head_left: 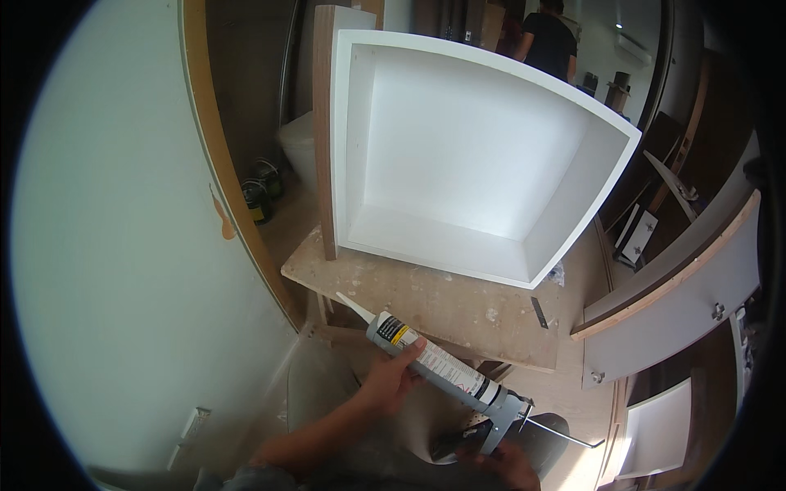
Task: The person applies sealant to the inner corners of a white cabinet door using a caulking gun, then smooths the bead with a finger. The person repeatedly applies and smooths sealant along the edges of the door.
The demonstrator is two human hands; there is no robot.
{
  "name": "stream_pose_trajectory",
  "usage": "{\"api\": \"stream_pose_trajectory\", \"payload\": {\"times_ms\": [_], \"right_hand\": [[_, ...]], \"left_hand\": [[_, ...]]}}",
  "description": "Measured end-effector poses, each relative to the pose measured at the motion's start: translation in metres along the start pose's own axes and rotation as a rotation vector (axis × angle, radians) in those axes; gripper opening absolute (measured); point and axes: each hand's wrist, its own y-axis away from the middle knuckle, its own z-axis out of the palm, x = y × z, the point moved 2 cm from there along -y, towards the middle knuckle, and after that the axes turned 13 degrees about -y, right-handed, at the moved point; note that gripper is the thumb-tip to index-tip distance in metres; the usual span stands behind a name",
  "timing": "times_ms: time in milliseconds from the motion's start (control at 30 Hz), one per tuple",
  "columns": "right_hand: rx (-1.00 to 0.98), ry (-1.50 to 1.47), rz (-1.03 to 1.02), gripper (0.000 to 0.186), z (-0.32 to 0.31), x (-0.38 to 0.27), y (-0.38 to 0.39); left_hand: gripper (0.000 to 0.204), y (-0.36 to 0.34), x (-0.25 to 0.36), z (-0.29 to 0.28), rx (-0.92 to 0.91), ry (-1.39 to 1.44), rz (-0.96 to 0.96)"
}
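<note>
Left hand (393, 378) wraps the sealant cartridge in the caulking gun (438, 368), steadying its nozzle toward the white cabinet box (471, 155) standing on the bench (434, 307); right hand (501, 462) grips the trigger handle, ready to squeeze

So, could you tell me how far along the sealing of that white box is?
The white box already stands open-faced on the worktop. In hand: the left hand steadies the sealant tube, the right hand holds the gun's handle, nozzle pointing toward the box. No bead shows on its edges, so sealing looks unstarted.
</note>
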Motion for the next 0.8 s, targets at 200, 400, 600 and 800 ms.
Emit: {"api": "stream_pose_trajectory", "payload": {"times_ms": [200,400,600,800], "right_hand": [[-0.155,-0.212,-0.304,0.057,0.014,-0.015,-0.020],[-0.693,-0.659,-0.747,0.036,0.058,-0.058,-0.060],[-0.516,-0.864,-0.533,0.024,0.062,-0.033,-0.103],[-0.492,-0.900,-0.503,0.024,0.060,-0.004,-0.138]], "left_hand": [[0.051,0.048,0.060,0.073,-0.361,0.039,0.420],[0.042,0.054,0.145,0.111,-0.491,0.260,0.707],[0.043,0.042,0.155,0.095,-0.474,0.463,0.751],[0.053,0.016,0.147,0.085,-0.385,0.343,0.737]]}}
